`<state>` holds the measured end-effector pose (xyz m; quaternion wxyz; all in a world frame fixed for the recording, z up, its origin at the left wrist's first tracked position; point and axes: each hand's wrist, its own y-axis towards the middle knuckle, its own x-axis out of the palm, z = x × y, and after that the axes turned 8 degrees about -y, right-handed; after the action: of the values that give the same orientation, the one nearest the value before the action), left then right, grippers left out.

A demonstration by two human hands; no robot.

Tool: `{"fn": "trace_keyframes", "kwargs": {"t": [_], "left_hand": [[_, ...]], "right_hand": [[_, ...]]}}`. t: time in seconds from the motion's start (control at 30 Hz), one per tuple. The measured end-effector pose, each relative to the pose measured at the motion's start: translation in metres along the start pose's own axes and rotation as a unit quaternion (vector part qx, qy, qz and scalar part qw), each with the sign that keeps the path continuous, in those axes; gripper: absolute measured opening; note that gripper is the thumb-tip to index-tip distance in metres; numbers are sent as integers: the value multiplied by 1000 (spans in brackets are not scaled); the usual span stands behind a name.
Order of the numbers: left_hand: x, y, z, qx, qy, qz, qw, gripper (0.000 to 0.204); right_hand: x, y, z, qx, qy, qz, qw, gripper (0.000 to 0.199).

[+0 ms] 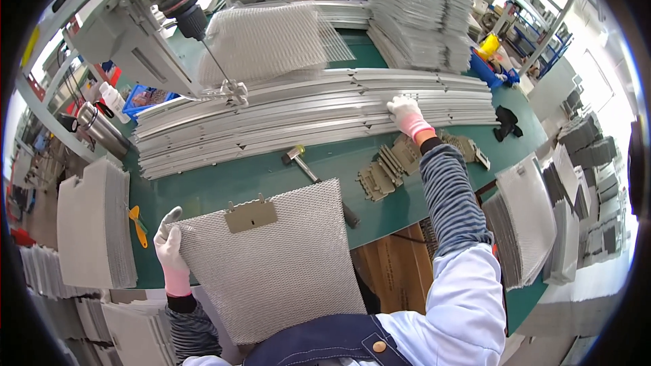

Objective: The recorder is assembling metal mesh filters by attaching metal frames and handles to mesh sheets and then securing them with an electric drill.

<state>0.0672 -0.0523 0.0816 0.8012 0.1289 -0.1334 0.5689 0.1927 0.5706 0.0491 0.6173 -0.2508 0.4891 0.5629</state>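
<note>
In my left hand [172, 251], gloved in white and pink, is the upper left edge of a silver mesh panel [285, 278], pinched between thumb and fingers. The panel leans against my body, with a flat beige metal plate [251, 217] at its top edge. My right hand [407, 115] reaches across to the pile of long silver metal strips [298, 122], its fingers bent closed on a strip at the pile's right part; the fingertips are partly hidden. Several beige metal plates [385, 171] lie near my right forearm. A hammer [303, 164] lies behind the panel, which partly covers it.
A drill-like machine [173, 0] stands over the strips at the left. Stacked mesh panels [417, 17] rise at the back. More panel stacks flank me at left [95, 224] and right [522, 224]. A yellow-handled tool [138, 226] lies on the green table [183, 193].
</note>
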Motion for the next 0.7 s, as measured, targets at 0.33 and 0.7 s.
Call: {"fn": "trace_keyframes", "kwargs": {"t": [0.33,0.7], "left_hand": [[20,0,24,-30,101,-64,992,41],[34,-21,52,22,48,-171,984,42]], "right_hand": [[-192,-81,14,120,285,32,950,41],[-301,-217,91,64,391,22,918,27]]}}
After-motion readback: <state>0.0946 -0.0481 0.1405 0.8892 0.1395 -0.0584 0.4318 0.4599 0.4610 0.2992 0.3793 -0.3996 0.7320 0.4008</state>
